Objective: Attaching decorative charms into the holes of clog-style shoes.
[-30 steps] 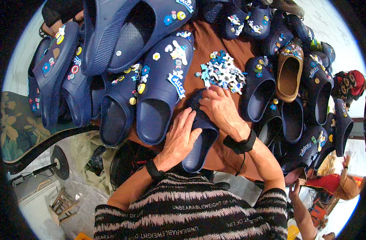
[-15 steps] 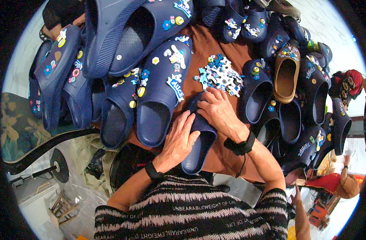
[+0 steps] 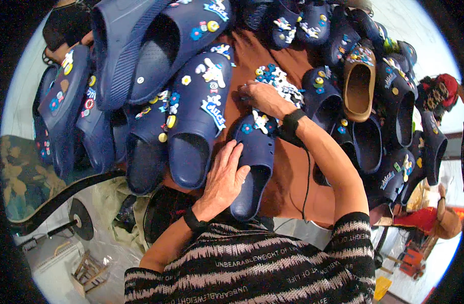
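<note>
Before me lies a navy clog [image 3: 250, 149], its foot opening toward my body. My left hand [image 3: 224, 175] holds it at the left side, with the fingers along the upper and the thumb over the edge of the opening. A blue flower charm [image 3: 246, 128] and a white character charm [image 3: 261, 120] sit on the toe. Beyond the toe, my right hand [image 3: 266, 99] is closed, fingertips pinched together at the left of a pile of white and blue shoe charms [image 3: 272, 76]. What its fingers hold, if anything, is hidden. The hand and wrist cover part of the pile.
Navy clogs with charms [image 3: 196, 116] stand close on the left. More clogs line the right, with a tan clog [image 3: 359, 93] full of small charms among them. A brown cloth [image 3: 288, 177] covers the table. A dark cable hangs by my right wrist. Another person [image 3: 435, 218] is at far right.
My right hand has moved from the clog's toe, forward to the charm pile, uncovering the charms on the toe. My left hand has stayed on the clog.
</note>
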A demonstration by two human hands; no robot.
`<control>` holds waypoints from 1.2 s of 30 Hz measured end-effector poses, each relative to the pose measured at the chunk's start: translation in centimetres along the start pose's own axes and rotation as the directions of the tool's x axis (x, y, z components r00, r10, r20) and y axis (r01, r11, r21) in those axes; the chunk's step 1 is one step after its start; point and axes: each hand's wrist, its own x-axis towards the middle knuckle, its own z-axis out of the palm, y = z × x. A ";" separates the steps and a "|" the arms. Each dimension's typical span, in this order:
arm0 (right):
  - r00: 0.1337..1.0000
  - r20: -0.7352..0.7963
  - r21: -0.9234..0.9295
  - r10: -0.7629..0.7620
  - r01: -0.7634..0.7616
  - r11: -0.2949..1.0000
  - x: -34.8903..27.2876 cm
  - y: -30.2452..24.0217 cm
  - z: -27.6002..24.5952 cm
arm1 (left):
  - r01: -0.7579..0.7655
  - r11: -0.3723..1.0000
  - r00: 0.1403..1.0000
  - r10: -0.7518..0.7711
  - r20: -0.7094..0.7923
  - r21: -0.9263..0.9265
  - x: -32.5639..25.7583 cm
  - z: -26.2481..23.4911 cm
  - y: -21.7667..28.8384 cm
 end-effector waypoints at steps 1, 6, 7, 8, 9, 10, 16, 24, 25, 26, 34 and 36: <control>0.999 0.028 -0.041 0.022 -0.021 0.999 0.1 0.1 0.0 | -0.001 1.000 1.000 0.001 -0.008 0.002 0.0 -0.1 0.0; 0.978 -0.182 0.133 0.105 -0.081 0.988 -2.3 -1.6 -3.7 | -0.031 0.999 0.999 0.032 0.041 -0.024 0.6 -0.6 0.5; 0.957 -0.230 0.235 0.178 -0.123 0.964 -3.1 -2.4 -4.6 | -0.076 0.997 0.996 0.077 0.035 -0.007 0.8 -0.7 0.5; 0.941 -0.266 0.326 0.206 -0.113 0.939 -4.3 -2.8 -5.0 | -0.121 0.993 0.992 0.121 0.032 0.011 1.0 -0.8 0.6; 0.927 -0.235 0.437 0.292 -0.168 0.884 -5.8 -3.9 -5.6 | -0.121 0.993 0.992 0.121 0.031 0.010 1.1 -0.9 0.8; 0.907 -0.191 0.539 0.376 -0.223 0.812 -7.4 -5.2 -6.1 | -0.125 0.992 0.991 0.124 0.039 0.016 1.2 -0.9 0.9; 0.798 -0.201 0.609 0.569 -0.353 0.710 -14.9 -10.4 -4.3 | -0.152 0.987 0.985 0.146 0.094 0.052 1.8 -0.4 0.6; 0.798 -0.445 0.414 0.407 -0.220 0.884 -16.1 -11.7 -2.0 | -0.175 0.984 0.974 0.171 0.146 0.013 2.6 -1.0 0.8; 0.798 -0.445 0.415 0.406 -0.218 0.883 -16.1 -12.0 -2.2 | -0.168 0.986 0.975 0.164 0.149 0.014 2.6 -0.9 0.8; 0.800 -0.442 0.402 0.405 -0.227 0.887 -16.1 -12.3 -2.5 | -0.160 0.987 0.976 0.156 0.152 0.015 2.5 -0.9 0.8; 0.821 -0.431 0.230 0.375 -0.302 0.925 -15.1 -11.7 -3.1 | -0.159 0.987 0.977 0.154 0.145 0.023 2.5 -0.9 0.9; 0.878 -0.388 0.046 0.279 -0.284 0.958 -15.1 -11.4 -3.2 | -0.157 0.988 0.977 0.153 0.147 0.015 2.6 -1.0 0.9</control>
